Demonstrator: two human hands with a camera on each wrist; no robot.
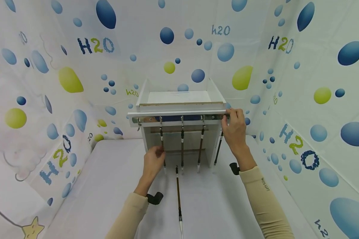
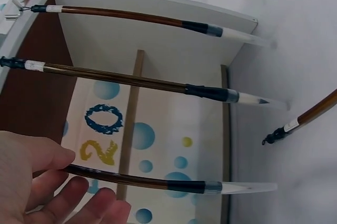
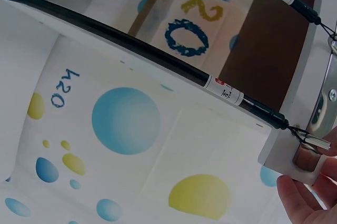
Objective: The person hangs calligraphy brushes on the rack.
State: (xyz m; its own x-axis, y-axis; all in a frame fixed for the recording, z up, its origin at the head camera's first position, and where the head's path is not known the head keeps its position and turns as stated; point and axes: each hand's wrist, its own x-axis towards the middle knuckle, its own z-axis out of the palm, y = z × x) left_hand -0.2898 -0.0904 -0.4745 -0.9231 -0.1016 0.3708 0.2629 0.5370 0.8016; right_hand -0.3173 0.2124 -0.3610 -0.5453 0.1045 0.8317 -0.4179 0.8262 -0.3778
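A white wooden rack point(image 1: 134, 115) stands on the table, with a shiny metal hook rail along its front edge. Several calligraphy brushes hang tip down from the hooks, among them a middle brush point(image 1: 182, 142) and a dark-handled brush point(image 3: 131, 42) at the right end. My left hand point(image 1: 153, 161) pinches the handle of the leftmost hanging brush point(image 2: 121, 177) between thumb and fingers. With my right hand point(image 1: 234, 127) I grip the rack's right front end, next to the last hook. Another brush point(image 1: 179, 192) lies on the table before the rack, its white tip toward me.
The leftmost hook point(image 1: 139, 123) holds no brush. A shallow white tray point(image 1: 179, 97) forms the rack's top. White cloth with blue and green dots point(image 1: 167, 66) covers the walls around the white table point(image 1: 113, 166). Each wrist carries a black camera mount point(image 1: 155, 198).
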